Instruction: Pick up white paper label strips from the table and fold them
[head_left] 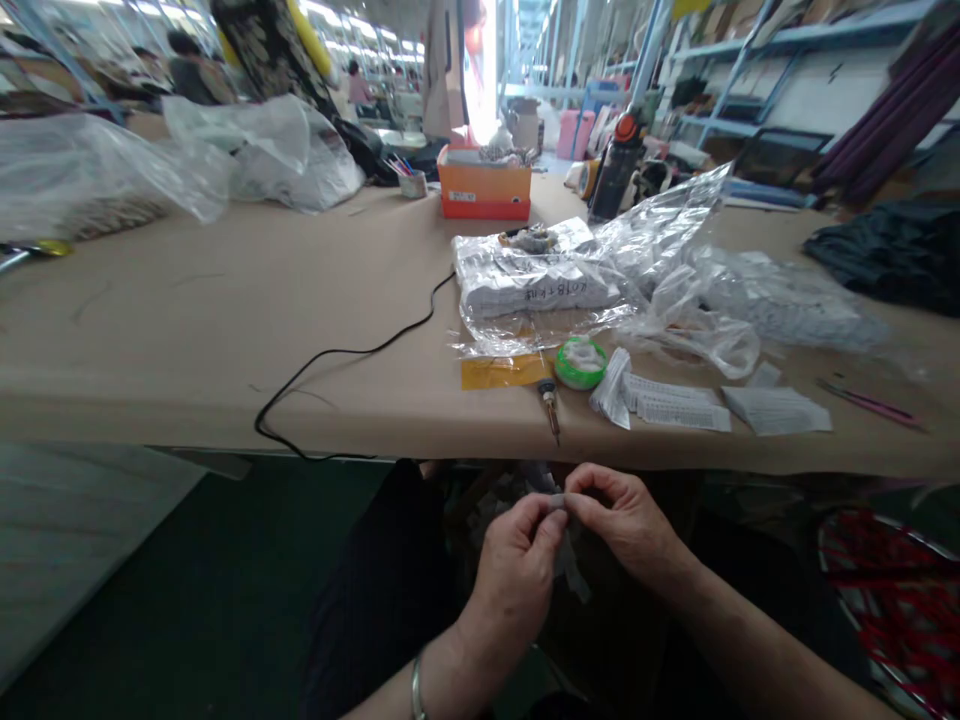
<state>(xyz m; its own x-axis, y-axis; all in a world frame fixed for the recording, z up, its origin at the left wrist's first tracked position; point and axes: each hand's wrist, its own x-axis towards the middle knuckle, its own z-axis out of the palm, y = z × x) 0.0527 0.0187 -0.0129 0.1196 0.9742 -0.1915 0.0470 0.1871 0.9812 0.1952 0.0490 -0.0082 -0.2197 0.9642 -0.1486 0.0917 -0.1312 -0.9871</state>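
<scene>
My left hand [521, 560] and my right hand [628, 522] meet just below the front edge of the table. Thumb and forefinger of each are pinched together on a small pale strip [557, 501], mostly hidden by the fingertips. Beneath them, several whitish scraps [574, 572] hang or lie in shadow. Just above the hands, a tool like a soldering iron [550, 408] lies with its tip towards the table edge. Beside it stand a green round tub [580, 363] with white material inside and several printed paper or fabric labels [675, 402].
A clear plastic bag [540, 285] with white bundles covers the table's middle. Behind it are an orange box [484, 190] and a dark canister [618, 165]. A black cord [322, 355] snakes leftward. Pink-handled scissors or tweezers [874, 404] lie right; red material [892, 590] fills a basket below.
</scene>
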